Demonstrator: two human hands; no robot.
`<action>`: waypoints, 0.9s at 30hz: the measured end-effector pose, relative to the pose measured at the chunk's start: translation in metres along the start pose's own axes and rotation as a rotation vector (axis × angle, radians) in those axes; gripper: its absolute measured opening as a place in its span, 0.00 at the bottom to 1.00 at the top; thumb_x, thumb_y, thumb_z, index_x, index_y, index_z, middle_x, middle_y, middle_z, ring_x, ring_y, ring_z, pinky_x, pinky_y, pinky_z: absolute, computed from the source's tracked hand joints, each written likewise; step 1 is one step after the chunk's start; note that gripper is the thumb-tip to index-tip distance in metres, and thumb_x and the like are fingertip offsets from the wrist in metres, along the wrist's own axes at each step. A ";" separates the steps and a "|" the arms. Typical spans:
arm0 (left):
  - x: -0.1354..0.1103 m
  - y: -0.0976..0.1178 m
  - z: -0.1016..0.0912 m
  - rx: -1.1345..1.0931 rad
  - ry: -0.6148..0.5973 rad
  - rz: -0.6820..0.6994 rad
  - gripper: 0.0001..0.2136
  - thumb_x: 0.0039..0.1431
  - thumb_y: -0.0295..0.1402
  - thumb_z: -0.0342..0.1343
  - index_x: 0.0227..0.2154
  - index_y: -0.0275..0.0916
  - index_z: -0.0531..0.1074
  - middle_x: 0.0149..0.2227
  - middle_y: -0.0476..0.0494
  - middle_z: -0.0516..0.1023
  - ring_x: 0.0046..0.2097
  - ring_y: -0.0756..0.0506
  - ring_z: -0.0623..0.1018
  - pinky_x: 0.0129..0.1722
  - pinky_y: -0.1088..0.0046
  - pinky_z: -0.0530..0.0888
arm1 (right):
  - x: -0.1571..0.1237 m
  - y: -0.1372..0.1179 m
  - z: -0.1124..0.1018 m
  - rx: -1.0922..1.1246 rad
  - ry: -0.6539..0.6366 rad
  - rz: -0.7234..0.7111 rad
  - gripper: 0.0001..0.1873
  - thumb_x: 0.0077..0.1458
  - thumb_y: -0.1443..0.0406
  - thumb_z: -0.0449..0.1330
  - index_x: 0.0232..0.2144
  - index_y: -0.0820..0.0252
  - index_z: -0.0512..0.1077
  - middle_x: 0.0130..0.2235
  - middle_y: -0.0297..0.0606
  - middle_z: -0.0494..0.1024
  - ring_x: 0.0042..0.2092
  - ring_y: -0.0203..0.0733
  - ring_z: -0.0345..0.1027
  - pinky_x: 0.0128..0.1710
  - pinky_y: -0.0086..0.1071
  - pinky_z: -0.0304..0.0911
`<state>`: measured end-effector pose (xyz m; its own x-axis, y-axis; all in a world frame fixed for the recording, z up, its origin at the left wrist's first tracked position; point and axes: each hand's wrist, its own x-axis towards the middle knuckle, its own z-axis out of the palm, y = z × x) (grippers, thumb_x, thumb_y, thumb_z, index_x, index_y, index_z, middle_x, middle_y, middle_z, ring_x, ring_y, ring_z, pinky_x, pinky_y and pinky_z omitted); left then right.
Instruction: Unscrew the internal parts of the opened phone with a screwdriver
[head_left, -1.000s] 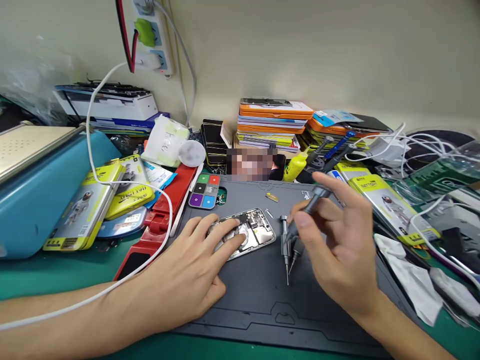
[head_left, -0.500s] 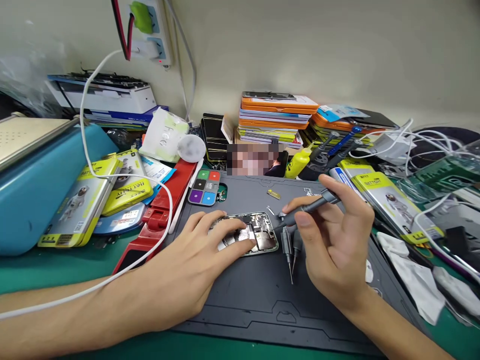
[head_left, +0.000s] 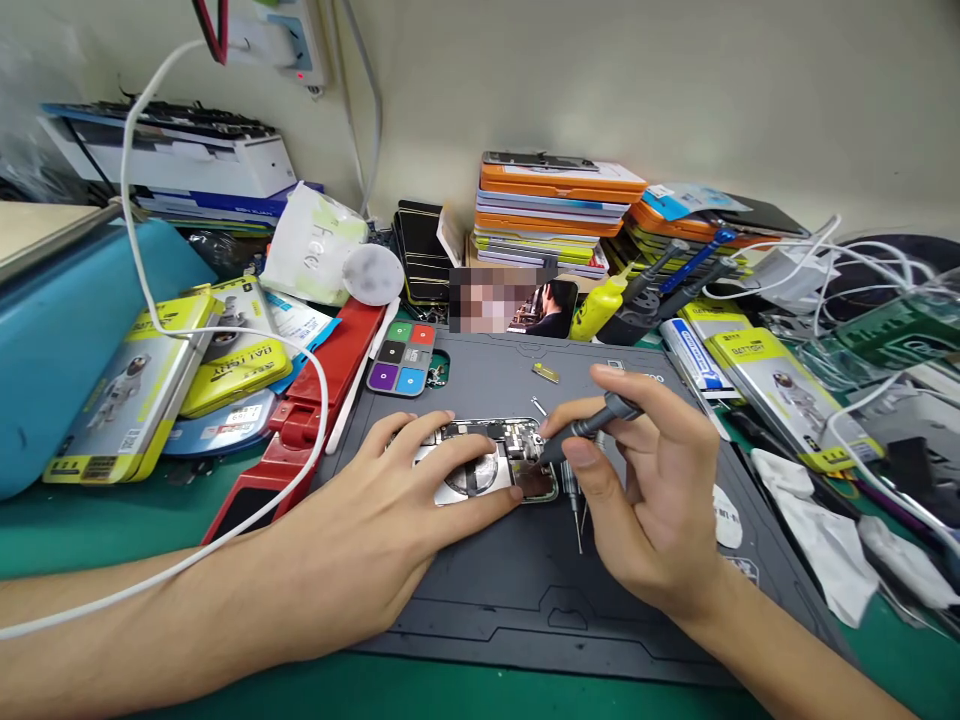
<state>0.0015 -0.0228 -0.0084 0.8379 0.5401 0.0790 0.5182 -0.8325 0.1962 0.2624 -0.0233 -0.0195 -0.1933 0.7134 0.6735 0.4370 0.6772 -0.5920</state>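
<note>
An opened smartphone [head_left: 472,475] lies on the dark grey work mat [head_left: 480,600], its circuit board and a round coil showing. Across it rests my left hand [head_left: 405,500], thumb along the near side and fingers over the far edge, holding it against the mat. Pinched in my right hand [head_left: 660,480] is a dark grey screwdriver [head_left: 585,425], slanted with its lower end over the phone's right end; the tip is hard to make out. Beneath that hand, further slim screwdrivers [head_left: 572,500] lie on the mat, partly covered.
Behind the phone are a colour-block screw tray [head_left: 403,358] and a small yellowish part [head_left: 545,373]. Battery packs [head_left: 135,390] and a red tool [head_left: 300,415] lie left. A yellow bottle [head_left: 600,305] stands behind. A white cable [head_left: 319,400] passes over my left forearm.
The screwdriver and my right hand have moved left, bringing the screwdriver's lower end over the phone's right part. My left hand stays on the phone. The camera view has shifted slightly.
</note>
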 end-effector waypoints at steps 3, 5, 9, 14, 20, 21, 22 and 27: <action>0.003 0.000 0.000 0.012 0.014 -0.011 0.39 0.66 0.19 0.52 0.76 0.54 0.58 0.71 0.39 0.67 0.71 0.24 0.64 0.64 0.32 0.71 | -0.005 0.003 0.001 -0.002 -0.068 -0.001 0.37 0.69 0.76 0.58 0.73 0.45 0.58 0.65 0.45 0.72 0.50 0.45 0.81 0.49 0.45 0.80; 0.005 0.000 -0.001 0.017 0.020 -0.010 0.38 0.66 0.19 0.53 0.76 0.54 0.59 0.70 0.38 0.68 0.70 0.23 0.64 0.63 0.31 0.71 | -0.007 0.005 0.003 -0.001 -0.097 -0.009 0.39 0.69 0.77 0.59 0.74 0.44 0.56 0.66 0.44 0.72 0.53 0.45 0.81 0.51 0.45 0.80; 0.006 0.000 -0.001 0.013 0.029 0.000 0.38 0.66 0.20 0.53 0.76 0.53 0.59 0.70 0.37 0.69 0.70 0.23 0.64 0.62 0.30 0.72 | -0.010 0.006 0.004 0.011 -0.116 0.000 0.40 0.69 0.78 0.59 0.74 0.43 0.56 0.67 0.44 0.71 0.54 0.45 0.81 0.52 0.45 0.80; 0.005 -0.001 -0.001 0.016 0.029 -0.006 0.39 0.66 0.20 0.53 0.77 0.53 0.58 0.70 0.37 0.68 0.70 0.23 0.64 0.63 0.30 0.71 | -0.008 0.004 0.003 0.017 -0.119 0.005 0.38 0.71 0.77 0.58 0.74 0.44 0.56 0.67 0.44 0.72 0.53 0.44 0.81 0.51 0.44 0.80; 0.005 0.000 -0.001 0.016 0.033 0.002 0.38 0.66 0.19 0.53 0.77 0.52 0.59 0.70 0.37 0.69 0.70 0.23 0.65 0.62 0.31 0.73 | -0.005 0.003 0.004 0.011 -0.115 0.015 0.34 0.72 0.74 0.57 0.73 0.43 0.57 0.65 0.43 0.74 0.52 0.44 0.81 0.48 0.44 0.81; 0.005 0.000 -0.001 0.013 0.036 0.004 0.38 0.66 0.19 0.53 0.77 0.52 0.59 0.70 0.37 0.69 0.69 0.23 0.65 0.62 0.31 0.73 | -0.005 0.003 0.003 0.012 -0.117 0.015 0.34 0.72 0.74 0.57 0.73 0.43 0.57 0.65 0.43 0.74 0.52 0.45 0.81 0.49 0.45 0.81; 0.006 0.000 -0.001 0.010 0.040 0.006 0.38 0.66 0.19 0.53 0.76 0.52 0.59 0.70 0.37 0.69 0.69 0.23 0.65 0.62 0.31 0.73 | -0.005 0.003 0.003 0.012 -0.120 0.015 0.34 0.72 0.74 0.57 0.73 0.43 0.57 0.65 0.43 0.74 0.52 0.45 0.81 0.49 0.45 0.81; 0.005 0.000 -0.001 0.002 0.033 -0.004 0.38 0.66 0.19 0.53 0.76 0.53 0.60 0.70 0.37 0.69 0.70 0.23 0.65 0.62 0.31 0.73 | -0.007 0.004 0.002 0.029 -0.132 0.005 0.36 0.71 0.76 0.57 0.74 0.44 0.57 0.65 0.44 0.73 0.53 0.43 0.80 0.51 0.42 0.80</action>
<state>0.0055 -0.0197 -0.0071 0.8295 0.5474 0.1107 0.5221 -0.8304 0.1945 0.2638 -0.0248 -0.0277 -0.3062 0.7330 0.6074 0.4127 0.6772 -0.6091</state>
